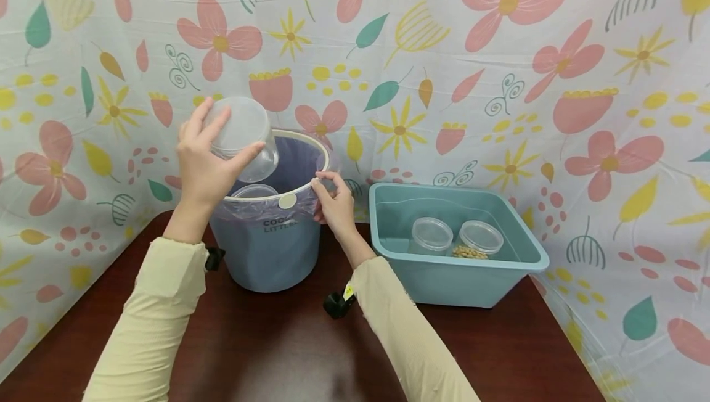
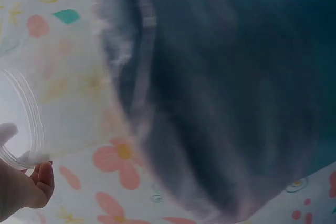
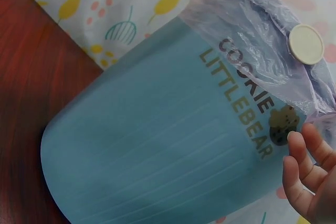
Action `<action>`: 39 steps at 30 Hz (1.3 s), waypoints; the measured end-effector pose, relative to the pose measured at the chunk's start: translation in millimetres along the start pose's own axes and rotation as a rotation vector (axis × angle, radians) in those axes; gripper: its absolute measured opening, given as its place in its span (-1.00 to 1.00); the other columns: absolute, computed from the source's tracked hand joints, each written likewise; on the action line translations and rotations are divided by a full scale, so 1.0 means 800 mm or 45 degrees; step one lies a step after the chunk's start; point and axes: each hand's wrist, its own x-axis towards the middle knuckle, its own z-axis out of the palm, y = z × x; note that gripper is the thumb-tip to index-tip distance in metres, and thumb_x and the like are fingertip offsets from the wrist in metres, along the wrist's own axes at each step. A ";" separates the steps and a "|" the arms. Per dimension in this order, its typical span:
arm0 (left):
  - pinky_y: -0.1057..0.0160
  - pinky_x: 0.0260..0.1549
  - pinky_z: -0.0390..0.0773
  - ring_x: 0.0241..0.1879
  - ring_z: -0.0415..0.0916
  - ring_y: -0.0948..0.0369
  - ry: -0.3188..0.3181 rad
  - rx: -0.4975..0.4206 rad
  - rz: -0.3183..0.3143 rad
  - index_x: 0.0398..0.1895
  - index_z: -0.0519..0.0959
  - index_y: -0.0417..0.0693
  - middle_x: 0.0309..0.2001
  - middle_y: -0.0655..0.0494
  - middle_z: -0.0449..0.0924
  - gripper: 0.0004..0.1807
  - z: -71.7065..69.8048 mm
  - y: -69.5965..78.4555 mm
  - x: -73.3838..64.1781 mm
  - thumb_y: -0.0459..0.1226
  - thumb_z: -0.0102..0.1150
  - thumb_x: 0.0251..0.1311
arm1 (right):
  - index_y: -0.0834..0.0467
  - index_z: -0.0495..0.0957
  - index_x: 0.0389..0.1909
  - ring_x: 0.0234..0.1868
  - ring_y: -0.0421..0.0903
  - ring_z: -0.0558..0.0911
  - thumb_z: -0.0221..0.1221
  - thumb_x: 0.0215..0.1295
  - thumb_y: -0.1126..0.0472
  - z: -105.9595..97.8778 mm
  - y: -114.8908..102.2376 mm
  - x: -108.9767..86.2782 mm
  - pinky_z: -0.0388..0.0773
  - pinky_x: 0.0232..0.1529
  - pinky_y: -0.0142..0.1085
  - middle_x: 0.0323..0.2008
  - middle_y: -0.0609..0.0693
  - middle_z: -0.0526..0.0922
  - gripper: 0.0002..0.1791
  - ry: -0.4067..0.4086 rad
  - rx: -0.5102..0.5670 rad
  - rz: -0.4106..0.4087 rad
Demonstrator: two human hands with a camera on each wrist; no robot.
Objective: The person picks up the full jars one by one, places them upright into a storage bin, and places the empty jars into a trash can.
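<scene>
My left hand [image 1: 202, 158] holds a clear round plastic jar [image 1: 259, 161] with a translucent lid, tilted over the left side of a blue trash bin [image 1: 272, 254]. In the left wrist view the jar's lid [image 2: 16, 114] shows at the left edge, beside the fingers. A pale purple bag [image 3: 252, 30] lines the bin and folds over its cream rim [image 1: 328, 158]. Inside the bin, just below the rim, another round clear lid or jar [image 1: 254, 191] shows. At the rim's front right, my right hand [image 1: 335, 205] pinches the lined edge, its other fingers curled outside.
To the right stands a blue-green plastic tub [image 1: 460, 285]. It contains a lidded clear jar [image 1: 431, 235] and another lidded jar [image 1: 481, 237] with tan pieces at its bottom. Everything rests on a dark red-brown table [image 1: 277, 340], with a flower-printed cloth [image 1: 421, 69] hanging behind.
</scene>
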 end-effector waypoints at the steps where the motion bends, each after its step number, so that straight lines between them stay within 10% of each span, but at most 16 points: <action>1: -0.09 -0.10 0.28 0.08 0.21 -0.08 -0.016 0.015 -0.010 0.01 0.50 -0.29 0.16 -0.13 0.32 -0.31 0.002 -0.004 -0.002 -0.23 0.49 -0.31 | 0.05 0.49 -0.08 -0.89 -0.18 0.38 0.11 0.21 0.08 0.000 0.000 0.000 0.37 -0.82 -0.37 -0.84 -0.02 0.37 -0.73 -0.001 -0.001 0.001; 17: -0.09 0.16 -0.14 0.17 0.09 -0.14 -0.303 0.164 -0.164 0.04 0.41 -0.44 0.14 -0.31 0.20 -0.19 0.019 -0.049 -0.028 -0.23 0.51 -0.37 | 0.05 0.49 -0.08 -0.89 -0.17 0.39 0.11 0.20 0.08 0.000 0.001 -0.004 0.37 -0.81 -0.37 -0.84 -0.02 0.37 -0.73 -0.003 -0.008 -0.009; 28: -0.09 0.16 -0.04 0.28 -0.15 -0.15 -0.472 0.253 -0.522 0.21 0.23 -0.40 0.28 -0.30 -0.05 -0.23 0.014 -0.048 -0.019 -0.14 0.28 0.01 | 0.04 0.50 -0.09 -0.89 -0.17 0.39 0.11 0.20 0.08 0.001 0.000 -0.004 0.37 -0.81 -0.37 -0.84 -0.02 0.37 -0.73 0.005 -0.021 -0.007; 39: -0.02 0.16 0.03 0.28 -0.15 -0.11 -0.312 0.336 -0.332 0.11 0.31 -0.49 0.27 -0.31 -0.05 -0.34 0.016 -0.053 -0.022 -0.32 0.31 -0.04 | 0.04 0.50 -0.09 -0.88 -0.16 0.39 0.11 0.21 0.09 0.004 0.000 -0.006 0.38 -0.81 -0.36 -0.83 -0.01 0.38 -0.74 0.004 -0.020 -0.014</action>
